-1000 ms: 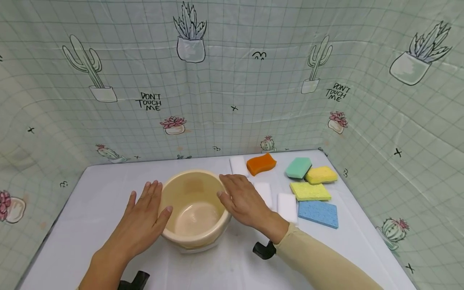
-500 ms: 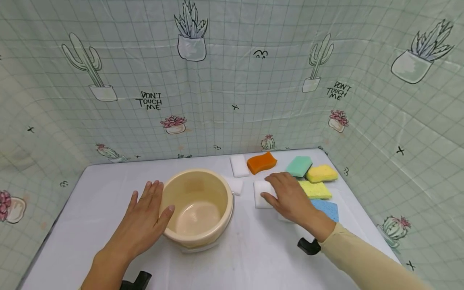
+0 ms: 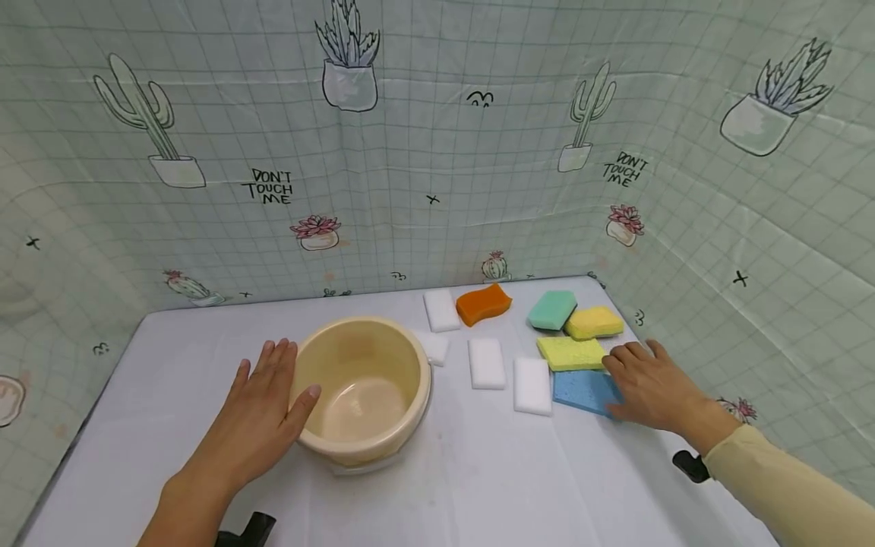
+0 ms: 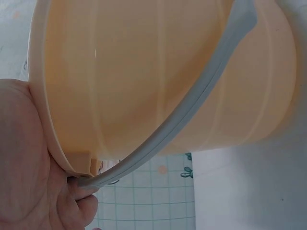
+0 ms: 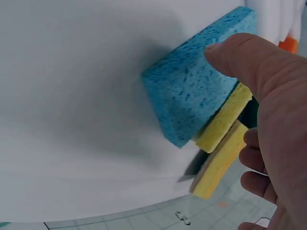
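A cream bucket (image 3: 362, 349) stands upright on the white table. Flat against the left side of its rim lies my left hand (image 3: 253, 418), fingers straight. The left wrist view shows the grey handle (image 4: 177, 120) hanging down along the bucket's outside, its end close to my fingers. My right hand (image 3: 652, 391) is over the right end of a blue sponge (image 3: 581, 389), nothing in its grasp. In the right wrist view the thumb (image 5: 240, 52) overlaps the blue sponge, and the other fingers are loosely bent beside yellow sponges.
Behind the blue sponge lie a flat yellow sponge (image 3: 570, 354), a thicker yellow one, a green sponge (image 3: 552, 309) and an orange sponge (image 3: 484, 304). Several white sponge blocks (image 3: 486, 365) lie between bucket and coloured sponges. A printed curtain (image 3: 410, 152) surrounds the table.
My right hand has left the bucket's right rim and moved rightward across the white blocks to the blue sponge. My left hand has stayed at the bucket.
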`<move>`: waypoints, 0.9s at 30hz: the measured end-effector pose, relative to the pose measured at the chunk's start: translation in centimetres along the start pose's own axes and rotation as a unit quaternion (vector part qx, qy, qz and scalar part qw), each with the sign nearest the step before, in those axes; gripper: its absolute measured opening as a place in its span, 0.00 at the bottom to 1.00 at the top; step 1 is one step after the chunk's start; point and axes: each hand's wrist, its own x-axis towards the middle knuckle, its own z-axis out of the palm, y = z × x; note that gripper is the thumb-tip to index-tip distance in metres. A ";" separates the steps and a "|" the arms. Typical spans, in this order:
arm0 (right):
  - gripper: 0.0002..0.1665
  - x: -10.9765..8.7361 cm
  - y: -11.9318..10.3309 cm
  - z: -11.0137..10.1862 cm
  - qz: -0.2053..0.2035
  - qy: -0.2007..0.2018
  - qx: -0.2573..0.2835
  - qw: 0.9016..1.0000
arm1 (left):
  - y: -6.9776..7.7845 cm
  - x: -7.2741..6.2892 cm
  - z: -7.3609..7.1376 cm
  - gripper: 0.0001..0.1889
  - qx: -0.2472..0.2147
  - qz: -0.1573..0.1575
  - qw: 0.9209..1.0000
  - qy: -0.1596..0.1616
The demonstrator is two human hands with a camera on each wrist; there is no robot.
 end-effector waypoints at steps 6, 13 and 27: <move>0.41 -0.5 0.0 1.9 0.024 -0.041 0.013 0.999 | 0.1 0.0 0.0 0.43 0.004 -0.001 1.000 0.003; 0.42 -0.4 -0.2 3.1 0.035 -0.053 0.027 0.998 | 0.2 -0.1 0.0 0.44 -0.001 -0.010 1.000 0.000; 0.35 -0.4 -0.2 -0.6 0.060 -0.075 0.042 0.994 | 0.4 0.0 0.0 0.44 0.008 -0.009 1.000 -0.001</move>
